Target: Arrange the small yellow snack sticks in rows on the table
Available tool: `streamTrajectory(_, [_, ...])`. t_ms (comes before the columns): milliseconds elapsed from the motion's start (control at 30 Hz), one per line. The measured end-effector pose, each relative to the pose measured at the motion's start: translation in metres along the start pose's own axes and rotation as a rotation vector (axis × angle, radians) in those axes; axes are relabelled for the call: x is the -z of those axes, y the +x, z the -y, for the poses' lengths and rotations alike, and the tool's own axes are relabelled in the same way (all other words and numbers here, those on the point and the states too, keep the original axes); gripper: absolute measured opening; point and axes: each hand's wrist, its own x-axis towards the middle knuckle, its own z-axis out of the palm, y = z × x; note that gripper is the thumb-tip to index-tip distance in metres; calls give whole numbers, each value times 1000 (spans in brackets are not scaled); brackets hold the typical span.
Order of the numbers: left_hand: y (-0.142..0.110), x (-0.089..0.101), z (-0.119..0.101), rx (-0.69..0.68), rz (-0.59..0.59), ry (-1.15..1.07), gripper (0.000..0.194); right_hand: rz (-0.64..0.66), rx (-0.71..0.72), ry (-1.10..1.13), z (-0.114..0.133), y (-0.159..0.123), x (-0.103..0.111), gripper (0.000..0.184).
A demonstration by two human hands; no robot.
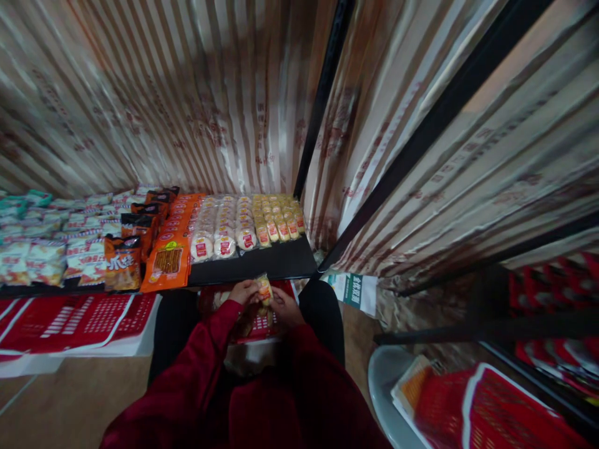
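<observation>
Small snack pack (264, 290) sat between both hands, above red container (255, 338). Left hand (245, 292): fingers nearly closed, pinching pack from 9 o'clock. Right hand (285, 305): fingers curled in, gripping pack from 4 o'clock. From pack, black shelf (262, 263) lay at 12, bearing yellow packs (278, 222) at 12, white packs (223, 240) at 11, orange packs (163, 267) at 10.

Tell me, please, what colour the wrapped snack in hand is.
The wrapped snack is pale yellow with reddish print, seen in the head view.
</observation>
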Motion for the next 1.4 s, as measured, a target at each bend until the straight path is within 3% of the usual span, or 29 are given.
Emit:
streamTrajectory(200, [7,-8,-14,-31,11,-15,40,-46,74,-61,21,1,7,36])
streamTrajectory(500, [24,-23,-30,-79,9,44,37,-210,167,-634,56,3,22,37])
streamTrajectory(700, [37,-32,-35,-129,-7,88,36,-278,181,-838,63,12,28,37])
streamTrajectory(1067, [49,-44,-50,-118,-112,210,27,-260,128,-829,54,39,33,42])
streamTrajectory(1200, [47,-53,-55,-98,-169,100,13,-288,97,-764,55,46,34,42])
streamTrajectory(1400, [45,-62,-56,-180,-260,30,22,-337,81,-691,52,63,36,51])
